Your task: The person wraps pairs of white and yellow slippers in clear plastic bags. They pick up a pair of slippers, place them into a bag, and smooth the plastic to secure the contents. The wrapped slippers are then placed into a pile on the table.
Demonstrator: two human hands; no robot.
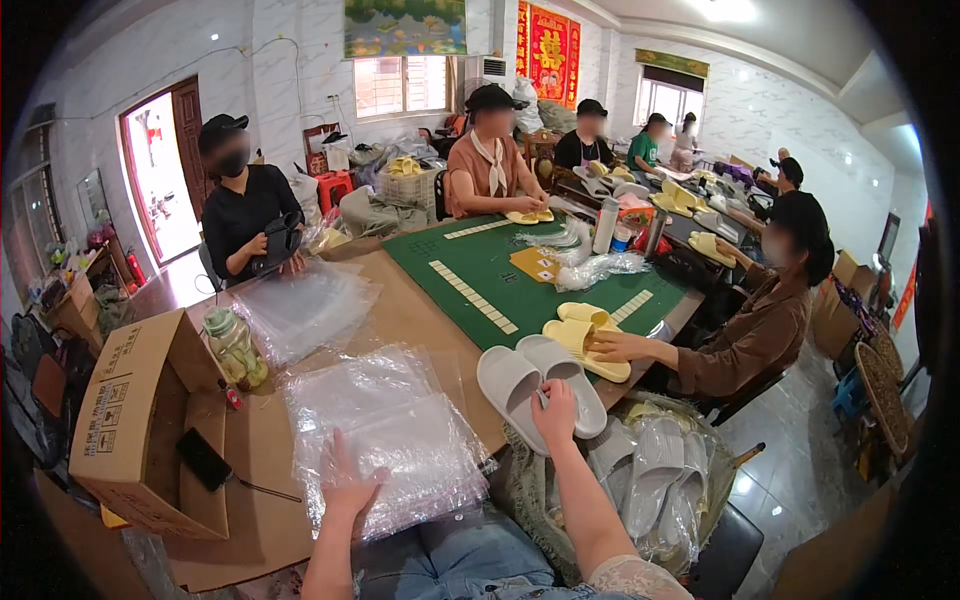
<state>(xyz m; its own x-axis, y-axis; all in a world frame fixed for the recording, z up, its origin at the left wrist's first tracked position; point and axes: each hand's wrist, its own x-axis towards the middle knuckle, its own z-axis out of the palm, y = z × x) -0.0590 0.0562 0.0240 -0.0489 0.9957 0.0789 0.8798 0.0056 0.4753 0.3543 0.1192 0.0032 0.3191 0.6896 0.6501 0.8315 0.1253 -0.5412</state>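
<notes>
Cardboard box [120, 420] holds a black phone [203, 459].

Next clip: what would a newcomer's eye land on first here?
The pair of white slippers at the table's near edge, the right hand on them. Beside it, the left hand presses a stack of clear plastic bags. Behind lies a green mat.

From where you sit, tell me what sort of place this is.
Probably a small home workshop for packing slippers: several people sit round a table with yellow slippers, stacked clear plastic bags and an open cardboard box.
</notes>
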